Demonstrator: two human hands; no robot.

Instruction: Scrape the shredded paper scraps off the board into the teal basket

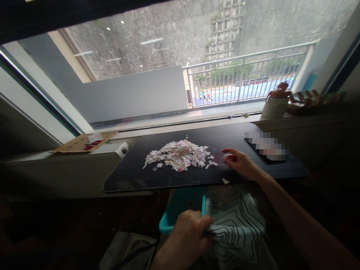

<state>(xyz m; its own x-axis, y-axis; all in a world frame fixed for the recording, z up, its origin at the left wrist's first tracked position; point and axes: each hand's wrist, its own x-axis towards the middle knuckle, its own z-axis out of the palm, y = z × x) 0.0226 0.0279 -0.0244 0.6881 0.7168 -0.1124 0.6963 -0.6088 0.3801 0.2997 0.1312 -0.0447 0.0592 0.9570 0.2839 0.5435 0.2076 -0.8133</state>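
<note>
A loose heap of small torn paper scraps [182, 153] lies on a black board-like tabletop [132, 176]. My right hand [242, 163] is just right of the heap, its thumb and fingers pinching a thin, see-through purple protractor [219, 158] at the heap's edge. Lower down, below the table's near edge, my left hand [191, 228] is closed on a pale cloth with black wavy lines [236, 217]. That cloth hangs over the right part of a teal bin [165, 221]. The left fingertips are partly hidden in the cloth's folds.
A blurred-out flat object [266, 146] is on the table's right end. Behind stands a windowsill with a white pot [275, 105]. A brown paper bag [84, 142] lies at left beside a white radiator [112, 150]. One stray scrap [225, 181] is near the table's front edge.
</note>
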